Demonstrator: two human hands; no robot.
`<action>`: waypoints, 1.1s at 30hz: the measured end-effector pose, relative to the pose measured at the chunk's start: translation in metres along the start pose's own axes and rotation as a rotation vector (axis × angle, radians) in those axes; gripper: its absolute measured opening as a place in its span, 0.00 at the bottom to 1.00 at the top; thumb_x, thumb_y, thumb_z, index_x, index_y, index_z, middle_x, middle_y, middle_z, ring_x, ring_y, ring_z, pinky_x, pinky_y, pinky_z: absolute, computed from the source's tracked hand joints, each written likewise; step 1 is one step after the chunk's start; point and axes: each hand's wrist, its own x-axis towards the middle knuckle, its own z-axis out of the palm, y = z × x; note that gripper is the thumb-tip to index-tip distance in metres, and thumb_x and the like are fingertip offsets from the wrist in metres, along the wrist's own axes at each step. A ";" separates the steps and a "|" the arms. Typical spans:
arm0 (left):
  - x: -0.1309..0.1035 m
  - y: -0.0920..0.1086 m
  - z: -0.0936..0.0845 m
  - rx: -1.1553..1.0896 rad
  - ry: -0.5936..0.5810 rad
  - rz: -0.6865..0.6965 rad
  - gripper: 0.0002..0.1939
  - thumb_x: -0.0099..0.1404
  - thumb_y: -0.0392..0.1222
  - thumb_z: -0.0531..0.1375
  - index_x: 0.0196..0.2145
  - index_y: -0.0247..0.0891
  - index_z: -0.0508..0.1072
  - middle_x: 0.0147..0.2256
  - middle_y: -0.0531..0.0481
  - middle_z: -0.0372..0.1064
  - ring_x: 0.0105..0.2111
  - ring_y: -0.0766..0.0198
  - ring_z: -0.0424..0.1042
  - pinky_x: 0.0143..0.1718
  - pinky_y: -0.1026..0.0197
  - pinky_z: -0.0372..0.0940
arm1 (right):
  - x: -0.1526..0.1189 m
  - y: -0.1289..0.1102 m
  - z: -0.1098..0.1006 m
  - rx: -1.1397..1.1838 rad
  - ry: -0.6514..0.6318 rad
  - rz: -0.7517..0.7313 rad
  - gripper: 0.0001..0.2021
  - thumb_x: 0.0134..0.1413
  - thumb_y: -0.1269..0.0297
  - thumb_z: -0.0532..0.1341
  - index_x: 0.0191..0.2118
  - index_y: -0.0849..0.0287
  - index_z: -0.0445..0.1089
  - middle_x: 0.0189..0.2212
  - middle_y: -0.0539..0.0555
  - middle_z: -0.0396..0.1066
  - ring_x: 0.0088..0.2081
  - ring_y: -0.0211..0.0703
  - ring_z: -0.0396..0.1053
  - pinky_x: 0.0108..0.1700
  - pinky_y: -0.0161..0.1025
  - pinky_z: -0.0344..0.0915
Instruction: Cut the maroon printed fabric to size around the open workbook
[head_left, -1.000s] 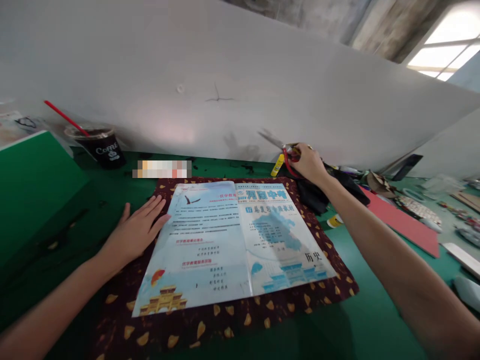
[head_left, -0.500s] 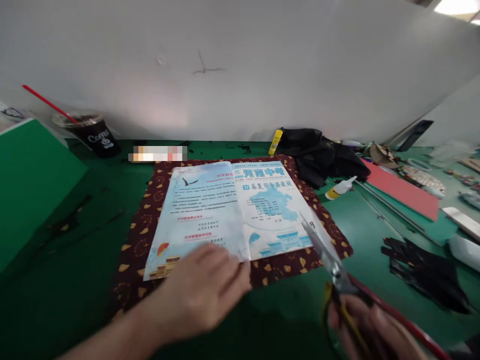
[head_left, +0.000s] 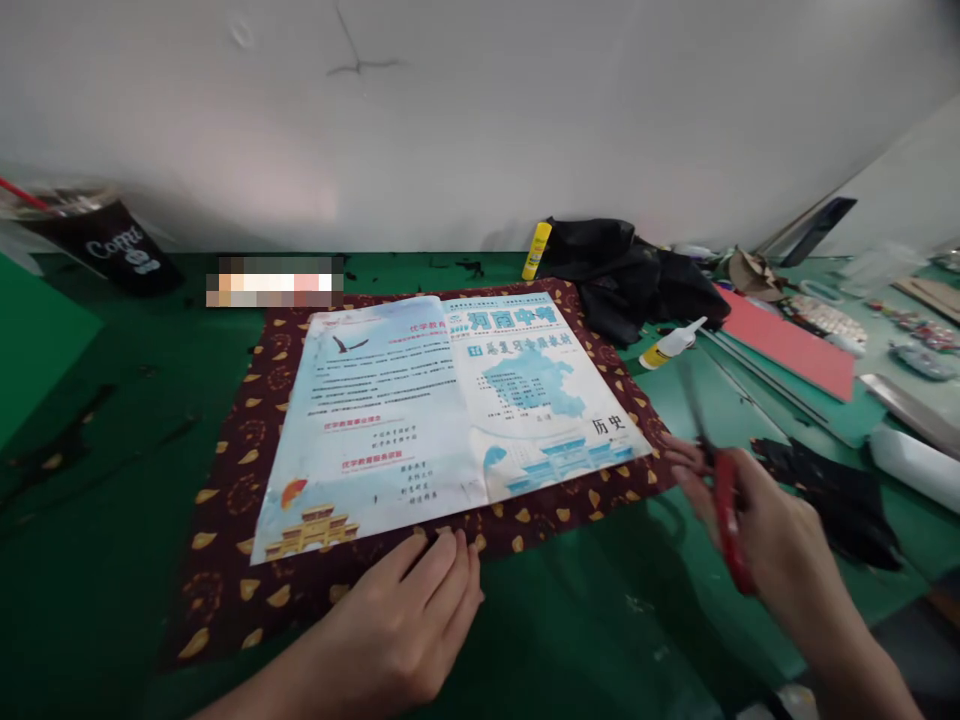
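Note:
An opened-out printed paper cover [head_left: 390,430] lies flat on a dark maroon patterned cloth [head_left: 217,500] with yellow leaf shapes. My left hand [head_left: 424,610] rests at the cloth's front edge, fingers together and bent, their tips at the cloth just below the paper; what they pinch, if anything, is hidden. At the right, my right hand [head_left: 750,510] holds scissors [head_left: 724,510] with red handles, blades pointing up and away. Its fingertips reach the cloth's right edge, near the paper's lower right corner.
A coffee cup [head_left: 112,245] stands back left, beside a green board [head_left: 45,350]. Behind the cloth are a yellow glue stick [head_left: 536,250] and black fabric [head_left: 637,275]. To the right are a glue bottle [head_left: 671,343], a red sheet [head_left: 787,345] and a black glove [head_left: 832,500].
My left hand has moved off the paper to the cloth's front edge. My right hand has risen to the cloth's right edge, with the scissors turned upright. The camera view has shifted.

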 end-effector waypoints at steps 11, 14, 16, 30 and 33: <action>-0.005 0.000 0.003 -0.023 -0.038 -0.004 0.17 0.63 0.39 0.64 0.47 0.26 0.76 0.42 0.40 0.77 0.43 0.51 0.72 0.42 0.50 0.68 | 0.023 0.014 0.013 -0.170 -0.246 -0.052 0.14 0.55 0.63 0.54 0.48 0.54 0.63 0.42 0.62 0.76 0.41 0.62 0.76 0.32 0.43 0.64; -0.005 0.001 0.003 -0.024 -0.046 0.003 0.17 0.63 0.40 0.64 0.47 0.27 0.76 0.43 0.39 0.77 0.43 0.50 0.72 0.41 0.50 0.69 | 0.041 0.001 0.003 -0.140 -0.160 -0.035 0.13 0.57 0.55 0.56 0.46 0.53 0.63 0.39 0.63 0.77 0.38 0.63 0.76 0.30 0.44 0.62; -0.005 0.001 0.003 -0.018 -0.039 0.008 0.16 0.63 0.39 0.64 0.47 0.27 0.76 0.43 0.39 0.77 0.43 0.50 0.72 0.41 0.50 0.69 | 0.058 -0.012 0.002 -0.085 -0.129 -0.059 0.12 0.57 0.54 0.56 0.44 0.52 0.63 0.38 0.61 0.77 0.37 0.62 0.76 0.30 0.43 0.62; -0.006 -0.001 -0.003 -0.031 -0.076 -0.018 0.15 0.67 0.31 0.56 0.49 0.26 0.75 0.45 0.40 0.77 0.46 0.52 0.73 0.43 0.51 0.71 | 0.047 -0.029 -0.008 0.556 -0.113 0.117 0.18 0.52 0.44 0.64 0.40 0.53 0.68 0.35 0.56 0.75 0.36 0.52 0.72 0.38 0.44 0.66; -0.006 0.000 -0.004 -0.022 -0.077 -0.041 0.16 0.68 0.31 0.54 0.51 0.26 0.74 0.45 0.41 0.77 0.46 0.53 0.74 0.43 0.52 0.71 | -0.009 -0.034 -0.015 1.015 -0.347 0.158 0.16 0.56 0.44 0.60 0.41 0.49 0.69 0.25 0.51 0.71 0.24 0.46 0.68 0.27 0.42 0.66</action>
